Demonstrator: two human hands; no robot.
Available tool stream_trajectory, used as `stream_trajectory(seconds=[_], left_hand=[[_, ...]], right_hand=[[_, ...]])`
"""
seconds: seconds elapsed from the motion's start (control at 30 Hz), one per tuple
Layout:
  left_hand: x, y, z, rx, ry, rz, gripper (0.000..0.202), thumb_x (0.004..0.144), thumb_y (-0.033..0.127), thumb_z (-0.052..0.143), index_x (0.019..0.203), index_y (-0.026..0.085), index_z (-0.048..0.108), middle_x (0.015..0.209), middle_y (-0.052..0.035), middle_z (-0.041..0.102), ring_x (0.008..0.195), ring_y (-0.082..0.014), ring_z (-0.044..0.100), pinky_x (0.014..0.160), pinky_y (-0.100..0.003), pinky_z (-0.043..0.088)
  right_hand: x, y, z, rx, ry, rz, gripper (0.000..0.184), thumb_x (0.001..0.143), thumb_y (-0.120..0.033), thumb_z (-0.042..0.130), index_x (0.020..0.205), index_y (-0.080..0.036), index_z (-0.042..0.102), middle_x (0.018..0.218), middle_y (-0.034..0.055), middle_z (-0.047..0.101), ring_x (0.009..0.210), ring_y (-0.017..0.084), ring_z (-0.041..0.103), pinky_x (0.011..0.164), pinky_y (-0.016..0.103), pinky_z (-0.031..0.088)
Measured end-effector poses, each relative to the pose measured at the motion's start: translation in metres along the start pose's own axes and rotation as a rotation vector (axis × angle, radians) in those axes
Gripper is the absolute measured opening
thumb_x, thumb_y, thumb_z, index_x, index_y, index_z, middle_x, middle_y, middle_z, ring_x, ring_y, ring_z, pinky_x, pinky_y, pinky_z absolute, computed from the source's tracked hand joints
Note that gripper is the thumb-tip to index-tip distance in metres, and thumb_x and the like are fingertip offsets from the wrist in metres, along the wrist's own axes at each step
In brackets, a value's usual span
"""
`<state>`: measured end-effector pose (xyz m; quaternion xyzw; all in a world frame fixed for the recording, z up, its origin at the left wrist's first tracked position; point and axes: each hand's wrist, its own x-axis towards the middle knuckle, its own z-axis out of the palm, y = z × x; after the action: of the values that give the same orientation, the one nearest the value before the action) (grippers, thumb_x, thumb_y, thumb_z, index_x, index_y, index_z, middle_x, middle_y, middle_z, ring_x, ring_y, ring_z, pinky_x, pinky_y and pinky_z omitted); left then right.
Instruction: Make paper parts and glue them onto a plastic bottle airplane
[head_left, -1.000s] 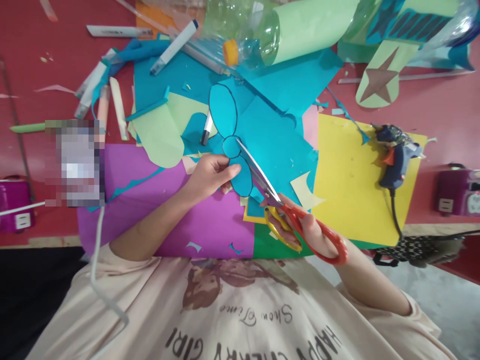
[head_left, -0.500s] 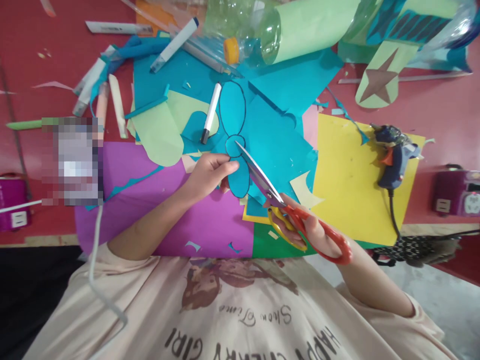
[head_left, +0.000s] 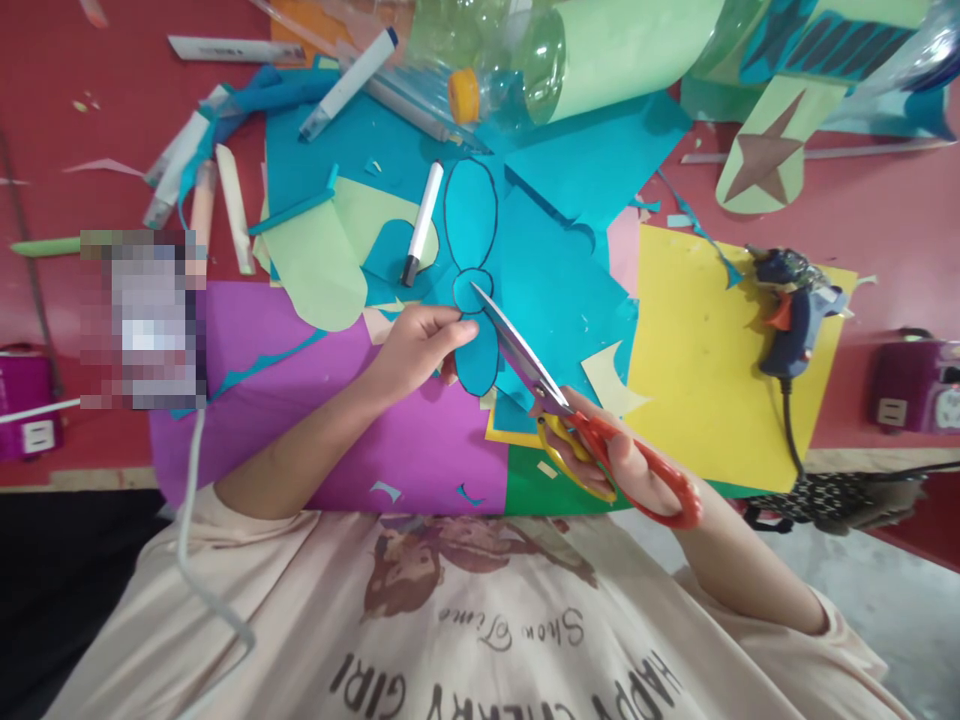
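Note:
Between the thumb and fingers of my left hand [head_left: 424, 350] is a blue paper cutout [head_left: 471, 215], pinched near its lower lobe. Black lines outline its two long ovals and the small circle joining them. My right hand [head_left: 626, 460] is closed around the handles of a pair of scissors [head_left: 532, 365], one handle red and one yellow. The blades look nearly closed, and their tip lies over the small circle. A black-capped white marker [head_left: 424, 225] lies just left of the upper oval, on blue and pale green paper.
Clear plastic bottles [head_left: 517, 95] wrapped partly in green paper lie at the back. A glue gun [head_left: 795, 310] rests on yellow paper [head_left: 697, 380] at right. Several markers [head_left: 349, 85], scraps and a blurred-out device [head_left: 146, 325] with a white cable are at left, beside purple paper [head_left: 420, 455].
The upper oval of the cutout has shifted slightly to the right. Both hands and the scissors hold almost the same position; the view itself has moved a little.

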<state>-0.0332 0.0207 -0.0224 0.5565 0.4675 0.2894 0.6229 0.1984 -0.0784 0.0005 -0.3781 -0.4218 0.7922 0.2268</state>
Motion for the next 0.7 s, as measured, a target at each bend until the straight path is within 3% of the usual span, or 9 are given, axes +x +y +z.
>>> stream_trajectory(seconds=[0.33, 0.7], left_hand=[[0.0016, -0.0075, -0.0031, -0.014, -0.017, 0.007, 0.041, 0.078, 0.034, 0.053, 0.044, 0.021, 0.032, 0.038, 0.0063, 0.034, 0.035, -0.0072, 0.043, 0.038, -0.021, 0.034], [0.0026, -0.0035, -0.0010, 0.020, 0.030, 0.012, 0.043, 0.073, 0.033, 0.052, 0.046, 0.021, 0.021, 0.046, 0.0066, 0.018, 0.041, -0.0055, 0.022, 0.042, -0.022, 0.023]], right_hand=[[-0.0009, 0.0006, -0.0016, -0.032, 0.018, 0.017, 0.067, 0.079, -0.082, 0.037, 0.107, -0.022, 0.049, 0.074, -0.0047, 0.037, 0.049, 0.005, 0.022, 0.036, 0.021, 0.018], [-0.0002, -0.0038, -0.0032, -0.098, 0.024, 0.020, 0.068, 0.078, -0.082, 0.040, 0.104, -0.021, 0.049, 0.076, -0.0032, 0.038, 0.052, 0.006, 0.025, 0.038, 0.021, 0.020]])
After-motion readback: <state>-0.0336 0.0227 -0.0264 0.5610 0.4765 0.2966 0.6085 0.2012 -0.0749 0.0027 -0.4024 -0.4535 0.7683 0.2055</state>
